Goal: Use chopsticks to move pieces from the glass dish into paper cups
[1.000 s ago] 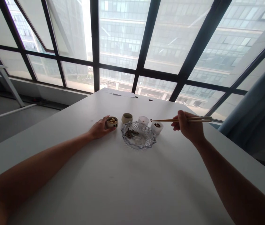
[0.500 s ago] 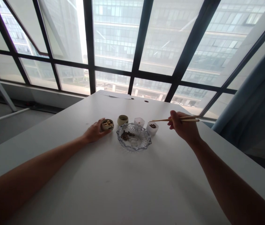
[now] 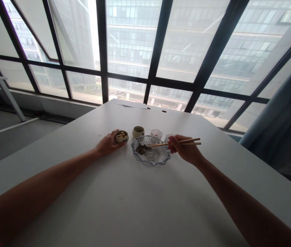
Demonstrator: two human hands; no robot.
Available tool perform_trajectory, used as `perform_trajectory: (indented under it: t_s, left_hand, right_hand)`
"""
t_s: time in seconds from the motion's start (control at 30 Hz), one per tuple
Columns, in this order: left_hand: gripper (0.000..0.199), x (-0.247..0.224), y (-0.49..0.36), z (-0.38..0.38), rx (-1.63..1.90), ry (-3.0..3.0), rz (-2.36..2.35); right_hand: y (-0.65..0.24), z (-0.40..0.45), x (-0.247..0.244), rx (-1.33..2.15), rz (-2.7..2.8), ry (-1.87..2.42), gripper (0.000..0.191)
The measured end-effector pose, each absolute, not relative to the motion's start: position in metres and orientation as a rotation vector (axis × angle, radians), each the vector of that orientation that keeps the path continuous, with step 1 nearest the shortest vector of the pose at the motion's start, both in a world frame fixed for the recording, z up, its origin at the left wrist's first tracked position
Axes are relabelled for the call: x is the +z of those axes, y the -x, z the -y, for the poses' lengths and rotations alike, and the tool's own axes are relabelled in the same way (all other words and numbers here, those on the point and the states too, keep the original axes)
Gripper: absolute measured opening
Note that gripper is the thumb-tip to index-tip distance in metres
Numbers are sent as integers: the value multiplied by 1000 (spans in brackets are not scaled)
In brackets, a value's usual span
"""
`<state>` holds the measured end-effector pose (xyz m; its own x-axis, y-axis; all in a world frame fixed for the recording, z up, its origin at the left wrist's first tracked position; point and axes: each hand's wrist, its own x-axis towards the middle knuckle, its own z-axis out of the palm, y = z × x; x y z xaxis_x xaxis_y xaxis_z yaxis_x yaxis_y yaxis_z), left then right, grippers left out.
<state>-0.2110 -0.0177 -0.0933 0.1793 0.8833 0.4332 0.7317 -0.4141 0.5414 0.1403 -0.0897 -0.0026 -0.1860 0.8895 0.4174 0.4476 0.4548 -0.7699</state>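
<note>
My left hand point(image 3: 109, 143) is wrapped round a small ceramic cup point(image 3: 122, 139) with dark writing on its side; pale nut-like pieces lie in it. In my right hand point(image 3: 183, 148) is a pair of chopsticks point(image 3: 190, 141). Their tips reach over the scalloped glass bowl point(image 3: 161, 161), close to a small heap of dark, seed-like pieces point(image 3: 140, 149) at its left side. Whether the tips grip a piece is too small to tell. Beyond the bowl's right rim, a translucent cup point(image 3: 168, 137) is partly hidden by my right hand.
A second ceramic cup point(image 3: 138, 131) and another translucent cup point(image 3: 156, 133) stand just behind the glass bowl. Papers point(image 3: 130, 104) lie at the far end of the white table point(image 3: 135, 206). Tall windows rise behind it, and a blue curtain point(image 3: 279, 109) hangs at the right.
My right hand has moved left and slightly down, bringing the chopstick tips from above the right translucent cup to the dark heap in the glass bowl. My left hand stays on its cup.
</note>
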Motion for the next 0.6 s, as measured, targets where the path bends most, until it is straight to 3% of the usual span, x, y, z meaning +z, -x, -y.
perform_trajectory:
  t_s: [0.37, 0.6]
  left_hand:
    - [85, -93, 211, 20, 1065, -2255, -1564]
    - [86, -93, 210, 20, 1052, -2259, -1589]
  right_hand:
    - [-142, 83, -6, 606, 1622, 1131, 60]
    - [-173, 86, 22, 202, 1523, 1200, 58]
